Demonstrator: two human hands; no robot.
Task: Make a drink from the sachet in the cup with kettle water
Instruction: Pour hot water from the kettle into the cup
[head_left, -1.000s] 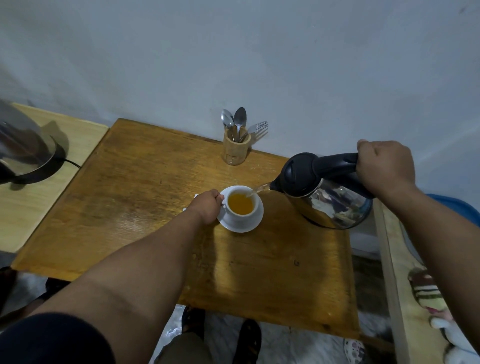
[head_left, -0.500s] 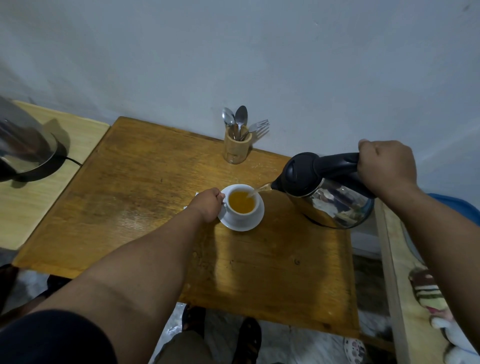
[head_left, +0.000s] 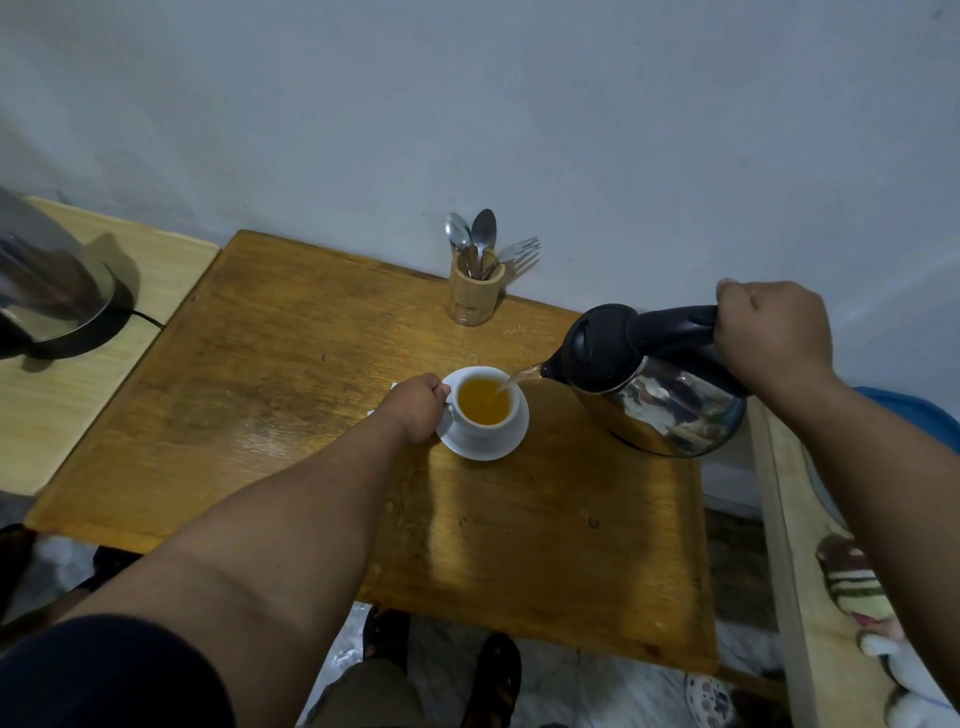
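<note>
You have one white cup (head_left: 485, 415) on one white saucer (head_left: 511, 446), one steel kettle (head_left: 652, 384), and a wooden holder (head_left: 475, 296) with two spoons and one fork. Your left hand (head_left: 415, 408) is closed around the cup's handle, steadying it on the worn wooden table (head_left: 291, 374). Your right hand (head_left: 771, 332) grips the kettle's black plastic handle, tilting it so a thin stream falls into the orange drink just left of the spout.

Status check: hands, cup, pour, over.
Left hand steadying cup at its handle. Right hand gripping tilted kettle, water streaming in. Cup near full, orange. Nothing in the way.
</note>
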